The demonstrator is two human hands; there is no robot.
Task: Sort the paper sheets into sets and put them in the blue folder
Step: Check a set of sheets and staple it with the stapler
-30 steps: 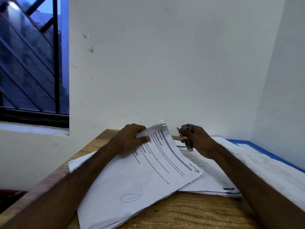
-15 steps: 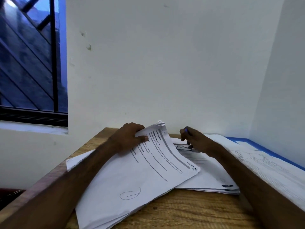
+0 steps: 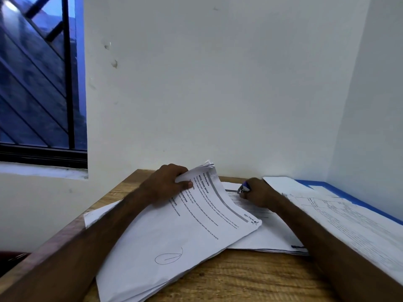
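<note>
The paper sheets lie in three lots on a wooden table [image 3: 239, 280] set into a corner of white wall. The near stack [image 3: 174, 247] sits at a slant across the front left of the table. Its top page is white with lines of black print, a grey bar along one edge and a pen-drawn oval near the front. The left hand [image 3: 165, 186] grips its far corner, thumb pressed on the printed face and fingers curled round the edge, so that corner lifts and its page tips fan out ragged.

The middle stack [image 3: 266, 234] lies flat, partly under the near stack. The right hand [image 3: 259, 192] rests on it, fingers curled tight round a small blue and silver tool [image 3: 244, 188].

The blue folder [image 3: 318, 184] lies at the right against the wall, showing only as a blue border. More sheets [image 3: 349, 219] cover it, printed with a faint diagram and text.

I cannot tell what the tool is, since the fist hides most of it. The small print is blurred, and only headings such as "SECTION" read. The right forearm crosses the middle stack and the folder's sheets. The frame cuts off the folder's right end and the table's front.
</note>
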